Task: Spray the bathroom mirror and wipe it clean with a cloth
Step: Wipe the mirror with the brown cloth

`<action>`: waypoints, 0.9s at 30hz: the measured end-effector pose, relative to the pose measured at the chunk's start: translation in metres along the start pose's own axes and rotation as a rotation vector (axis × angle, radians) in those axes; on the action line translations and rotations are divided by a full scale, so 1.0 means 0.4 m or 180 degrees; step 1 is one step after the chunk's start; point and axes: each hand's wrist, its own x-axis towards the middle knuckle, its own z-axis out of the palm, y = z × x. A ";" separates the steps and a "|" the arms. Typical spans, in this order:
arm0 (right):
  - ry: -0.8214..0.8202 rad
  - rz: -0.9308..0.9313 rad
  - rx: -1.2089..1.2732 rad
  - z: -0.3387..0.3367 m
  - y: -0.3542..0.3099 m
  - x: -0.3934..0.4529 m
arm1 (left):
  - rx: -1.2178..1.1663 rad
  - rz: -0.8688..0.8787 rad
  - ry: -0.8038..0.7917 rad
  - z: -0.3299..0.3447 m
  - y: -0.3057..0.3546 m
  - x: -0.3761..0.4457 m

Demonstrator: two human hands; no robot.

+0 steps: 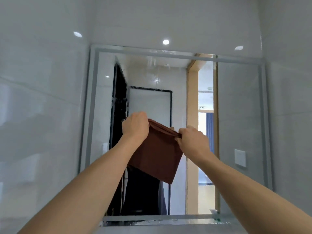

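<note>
A folded brown cloth (pixel 155 152) hangs in front of the bathroom mirror (pixel 236 107), held by its top edge. My left hand (pixel 135 127) grips the cloth's upper left corner. My right hand (pixel 192 141) pinches the upper right corner, slightly lower. Both arms reach up from the bottom of the view. The mirror has a pale frosted border and shows wet streaks and droplets near its top and along its left side. No spray bottle is visible.
White glossy tiled walls (pixel 42 115) surround the mirror on the left, top and right. The mirror reflects a dark-framed door, a wooden doorway and a white wall switch (pixel 240 157). A wet ledge (pixel 160 221) runs along the mirror's bottom edge.
</note>
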 end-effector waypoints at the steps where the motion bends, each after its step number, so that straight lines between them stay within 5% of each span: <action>1: 0.0065 0.0000 -0.0052 0.003 0.003 0.034 | 0.0058 0.0046 0.0107 -0.002 0.000 0.025; 7: 0.0635 0.0181 -0.0582 -0.038 0.020 0.282 | 0.0073 0.0357 0.0578 -0.022 0.026 0.187; 16: 0.1303 0.0886 0.1047 -0.132 0.013 0.532 | -0.0684 0.0071 0.1115 -0.031 0.102 0.400; 23: 0.1632 0.0173 0.1201 0.026 -0.067 0.482 | -0.1584 -0.0453 0.1145 0.030 0.069 0.427; 27: 0.1543 0.0472 0.0914 0.114 -0.121 0.493 | -0.2516 -0.0461 0.0931 0.018 0.052 0.390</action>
